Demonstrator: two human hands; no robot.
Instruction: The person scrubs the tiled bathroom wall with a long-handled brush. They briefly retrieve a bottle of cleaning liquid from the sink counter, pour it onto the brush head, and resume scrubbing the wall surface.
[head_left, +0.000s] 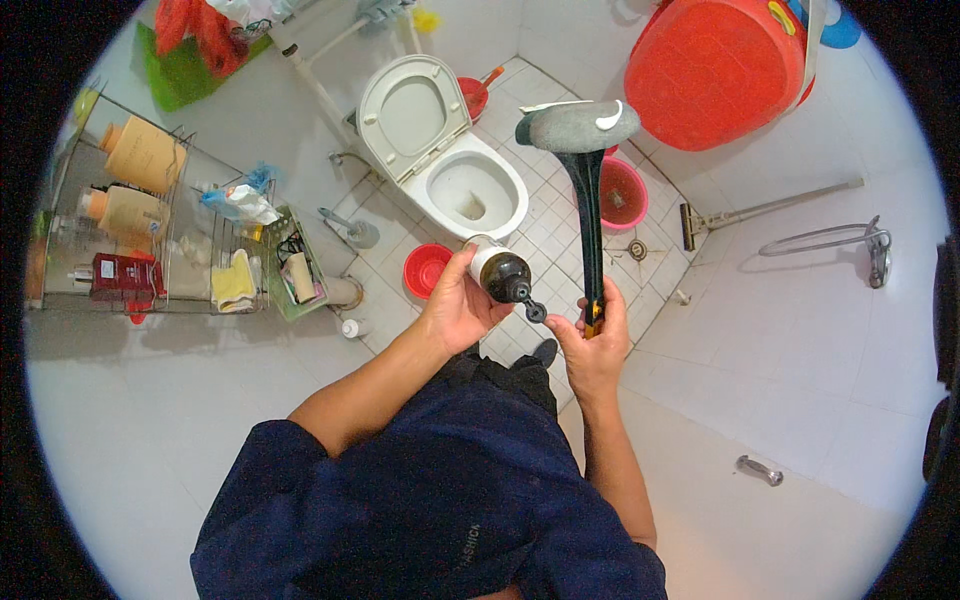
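Note:
My left hand (461, 307) grips a dark bottle (504, 274) with a white label, tilted so its neck points down and right. The bottle's black flip cap (535, 311) hangs open, close to my right thumb; whether they touch I cannot tell. My right hand (600, 341) is closed round the lower end of a long-handled scrubber (590, 225), black with yellow near the grip. Its grey, fuzzy-looking head (577, 127) is raised, and a curved streak of white cream (611, 116) lies on top.
Ahead stands a toilet (480, 191) with its lid raised. A red basin (427, 271) and a pink basin (626, 195) sit on the tiled floor. Left, a wire rack (202, 300) holds several bottles; a large red tub (712, 75) and a squeegee (772, 206) are right.

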